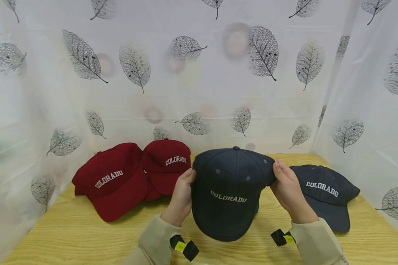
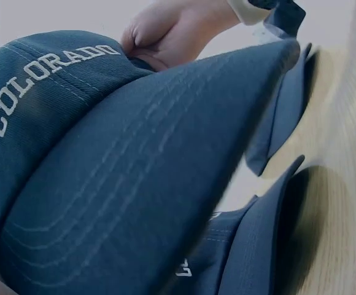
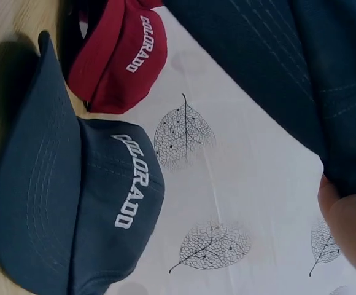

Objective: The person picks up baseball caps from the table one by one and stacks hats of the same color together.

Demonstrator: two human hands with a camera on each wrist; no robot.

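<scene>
A navy baseball cap (image 1: pixel 230 184) with white COLORADO lettering is held up over the table, its brim toward me and tilted down. My left hand (image 1: pixel 182 195) pinches its left side, thumb on the outside. At the opposite side my right hand (image 1: pixel 288 187) grips the edge of the crown. In the left wrist view the brim (image 2: pixel 135 166) of this cap fills the middle, with the right hand (image 2: pixel 178 31) behind it. Below the held cap, mostly hidden in the head view, sits another navy cap (image 3: pixel 116 203) on the table.
Two red COLORADO caps (image 1: pixel 116 180) (image 1: pixel 169 165) stand close together at the left, the front one overlapping the other. Another navy cap (image 1: pixel 321 191) lies right of my right hand. Leaf-printed white curtains (image 1: pixel 199 84) enclose the wooden table (image 1: pixel 86 239) at the back and sides.
</scene>
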